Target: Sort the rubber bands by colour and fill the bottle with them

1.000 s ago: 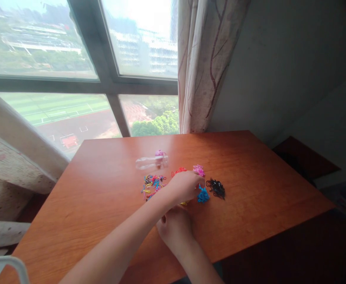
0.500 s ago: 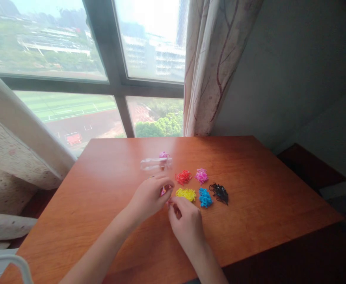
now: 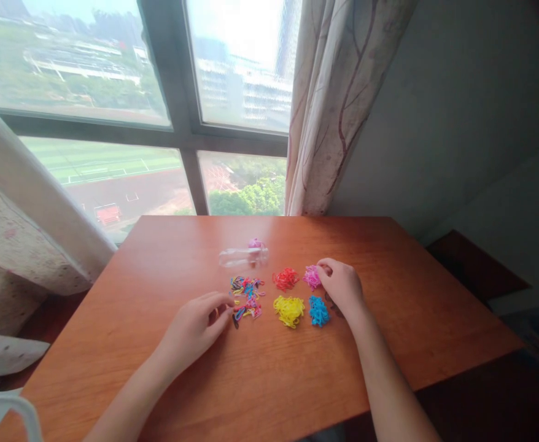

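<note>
My left hand rests at the left edge of a mixed-colour pile of small rubber bands, its thumb and index fingertips pinched on bands there. More mixed bands lie just behind. My right hand is over the right side of the pink rubber bands, fingertips closed at that pile; what they pinch is hidden. Single-colour heaps sit between the hands: red bands, yellow bands and blue bands. The black bands are mostly covered by my right hand.
Behind the piles a clear plastic bottle lies on its side, with a pink-purple object beside it. The wooden table stands against a window with curtains. A white curved rail is at the lower left.
My hands, close together before, have moved apart. The right went right and away to the pink heap, covering the black bands; the left drew back left, uncovering the mixed bands.
</note>
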Motion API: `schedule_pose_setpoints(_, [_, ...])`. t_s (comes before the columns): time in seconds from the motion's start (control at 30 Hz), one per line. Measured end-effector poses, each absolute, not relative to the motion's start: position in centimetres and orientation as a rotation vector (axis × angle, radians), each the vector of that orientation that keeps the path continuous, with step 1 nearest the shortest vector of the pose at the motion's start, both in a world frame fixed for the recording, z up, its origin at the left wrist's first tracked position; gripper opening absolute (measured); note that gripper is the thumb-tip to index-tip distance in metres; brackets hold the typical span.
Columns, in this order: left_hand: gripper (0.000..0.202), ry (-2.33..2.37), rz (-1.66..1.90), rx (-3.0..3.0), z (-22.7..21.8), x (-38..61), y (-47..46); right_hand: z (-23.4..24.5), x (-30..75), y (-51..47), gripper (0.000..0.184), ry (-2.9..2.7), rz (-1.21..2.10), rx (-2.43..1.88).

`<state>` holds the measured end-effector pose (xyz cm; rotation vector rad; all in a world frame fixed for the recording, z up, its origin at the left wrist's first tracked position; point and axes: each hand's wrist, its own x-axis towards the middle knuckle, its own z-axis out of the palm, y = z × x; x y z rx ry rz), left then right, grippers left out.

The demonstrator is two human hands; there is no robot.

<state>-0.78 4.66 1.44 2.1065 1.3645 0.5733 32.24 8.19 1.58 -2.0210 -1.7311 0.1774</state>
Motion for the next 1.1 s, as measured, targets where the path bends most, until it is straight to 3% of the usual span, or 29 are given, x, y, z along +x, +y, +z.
schedule_pose_setpoints(0.53, [0.02, 1.405, 0.55, 2.114, 1.9, -0.7, 4.6, 2.6, 32.1, 8.0, 0.021, -1.833, 0.176, -1.945])
schedule_pose_setpoints(0.8, [0.022, 1.479, 0.502, 2.151, 1.9, -1.3, 4.7, 2.3, 24.2, 2.6, 0.017, -1.907, 0.328, -1.602])
schedule_pose_setpoints(1.1, [0.023, 1.502, 0.43, 2.213, 1.6, -1.5, 4.8, 0.3, 16.8, -0.9, 0.01, -2.04, 0.459, -1.654])
